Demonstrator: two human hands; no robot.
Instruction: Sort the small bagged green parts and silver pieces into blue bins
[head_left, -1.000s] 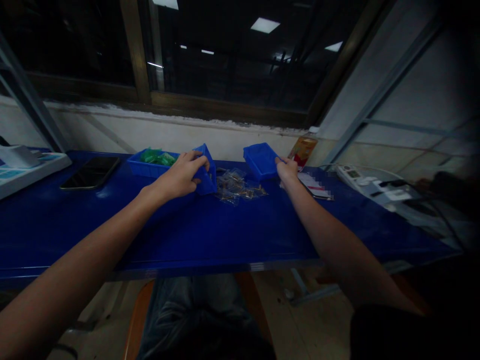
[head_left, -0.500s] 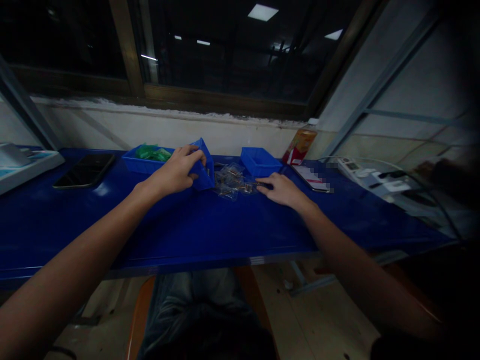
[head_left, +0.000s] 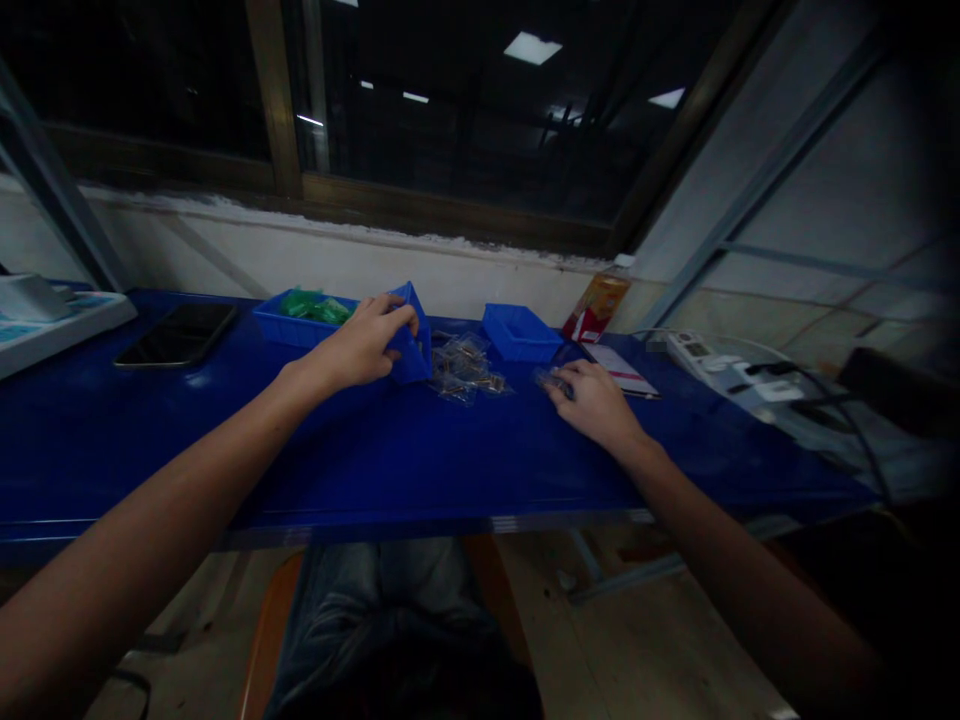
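My left hand (head_left: 379,338) grips the rim of a blue plastic bin (head_left: 415,350), which is tipped on its side with its mouth toward the right. Beside that mouth lies a pile of small clear plastic bags (head_left: 461,368) with brass-coloured bits in them, too small to name. To the right of the pile, my right hand (head_left: 589,398) is closed on a small clear bag (head_left: 551,380), low over the table; its contents are mostly hidden by the fingers. Behind the pile, a second blue bin (head_left: 521,333) stands upright.
Behind my left wrist is a blue bin (head_left: 274,325) with green plastic bags (head_left: 307,305). A phone (head_left: 180,335) and a white device (head_left: 60,325) lie left. A drink bottle (head_left: 598,303), a flat white-and-pink item (head_left: 622,372) and power strips with cables (head_left: 735,375) are right.
My right hand has moved right, away from the pile, with a small clear bag in its fingers. My left hand still holds the tipped bin. The view has shifted slightly.
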